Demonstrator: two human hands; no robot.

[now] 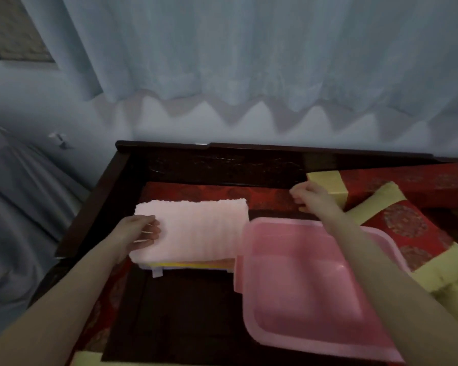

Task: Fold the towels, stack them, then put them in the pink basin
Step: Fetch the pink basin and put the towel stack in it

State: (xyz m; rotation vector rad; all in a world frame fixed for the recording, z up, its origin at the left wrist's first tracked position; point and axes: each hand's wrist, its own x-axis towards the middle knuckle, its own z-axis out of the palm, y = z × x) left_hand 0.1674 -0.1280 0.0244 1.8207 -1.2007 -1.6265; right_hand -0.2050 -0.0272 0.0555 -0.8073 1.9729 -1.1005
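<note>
A folded pink towel point(201, 228) lies on top of a stack of folded towels point(196, 264), whose yellow, white and orange edges show beneath it. The stack sits on the dark wooden seat point(185, 313), left of the pink basin point(310, 299). The basin holds nothing, and its left rim touches the stack. My left hand point(140, 232) grips the left edge of the stack, fingers lying on the pink towel. My right hand point(312, 198) hovers above the basin's far edge, fingers curled with nothing in them.
Red patterned cushions with yellow bands point(397, 223) lie to the right of the basin and behind it. A carved dark backrest point(222, 162) runs along the far side. Pale curtains point(249, 62) hang behind, and grey fabric point(16, 207) lies at the left.
</note>
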